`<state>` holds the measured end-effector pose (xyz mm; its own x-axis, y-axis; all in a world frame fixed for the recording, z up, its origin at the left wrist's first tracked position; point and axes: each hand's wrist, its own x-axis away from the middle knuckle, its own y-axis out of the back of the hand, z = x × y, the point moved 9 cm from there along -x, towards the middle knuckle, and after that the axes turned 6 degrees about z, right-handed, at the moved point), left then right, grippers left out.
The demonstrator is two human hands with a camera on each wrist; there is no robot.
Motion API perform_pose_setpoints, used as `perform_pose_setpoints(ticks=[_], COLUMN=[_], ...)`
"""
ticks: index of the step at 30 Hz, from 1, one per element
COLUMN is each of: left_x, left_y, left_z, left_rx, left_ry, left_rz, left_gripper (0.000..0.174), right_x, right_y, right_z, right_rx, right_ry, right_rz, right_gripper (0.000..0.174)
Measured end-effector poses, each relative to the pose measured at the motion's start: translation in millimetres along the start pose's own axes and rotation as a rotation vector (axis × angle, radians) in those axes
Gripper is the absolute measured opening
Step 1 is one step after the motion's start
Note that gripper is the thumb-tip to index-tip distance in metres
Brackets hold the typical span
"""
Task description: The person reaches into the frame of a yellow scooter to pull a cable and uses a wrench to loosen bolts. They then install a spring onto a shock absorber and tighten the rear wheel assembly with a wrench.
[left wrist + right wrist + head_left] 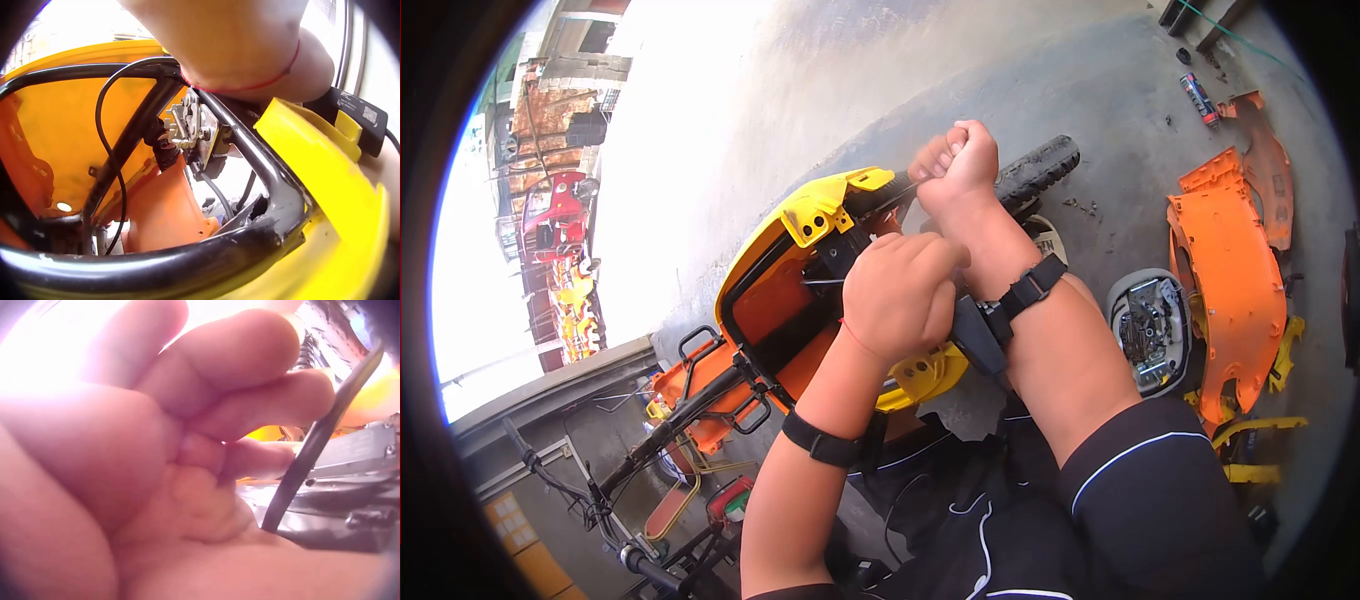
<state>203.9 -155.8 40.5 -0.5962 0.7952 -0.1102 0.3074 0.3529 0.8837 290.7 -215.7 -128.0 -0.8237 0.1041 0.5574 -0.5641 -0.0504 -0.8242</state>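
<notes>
My right hand [960, 175], fingers curled in towards the palm, is raised above the front of a yellow-and-orange vehicle body. A thin black cable [312, 447] runs along its fingertips in the right wrist view. My left hand [900, 300] is bent over the black tubular frame [750, 370], with its fingers curled on the far side. In the left wrist view the wrist with a red string covers those fingers, so what they hold is hidden. Close below it, a metal latch-like bracket [190, 125] is fixed to the frame tube [250, 153]. A yellow panel [312, 169] lies beside the hand.
A black knobbly tyre [1040, 165] is beyond my right hand. On the floor to the right are a tray of hardware [1150, 330], orange panels [1230, 290] and a spray can [1198, 98]. Handlebars [605, 500] stand at lower left.
</notes>
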Motion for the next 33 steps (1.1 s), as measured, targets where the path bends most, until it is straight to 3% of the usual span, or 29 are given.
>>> perform_pose_setpoints(ticks=[19,29,31,33], left_x=[7.3,7.8,7.4,1.4], left_y=[12.7,2.1,7.8,8.3], left_z=[4.9,14.9,8.6,9.0], left_rx=[0.130,0.077,0.098,0.132], left_ry=[-0.054,0.094,0.010,0.003], left_rz=[-0.159,-0.076,-0.133,-0.148], left_gripper=[0.009,0.005,0.004,0.005], right_x=[7.0,6.4,6.8,-0.7], right_y=[-4.8,3.6,11.2,3.7], right_z=[5.5,6.1,-0.9,4.0], right_rx=[0.020,0.049,0.056,0.012], right_ry=[0.069,0.071,0.042,0.032], right_rz=[-0.020,-0.043,-0.048,0.060], right_gripper=[0.036,0.035,0.034,0.033])
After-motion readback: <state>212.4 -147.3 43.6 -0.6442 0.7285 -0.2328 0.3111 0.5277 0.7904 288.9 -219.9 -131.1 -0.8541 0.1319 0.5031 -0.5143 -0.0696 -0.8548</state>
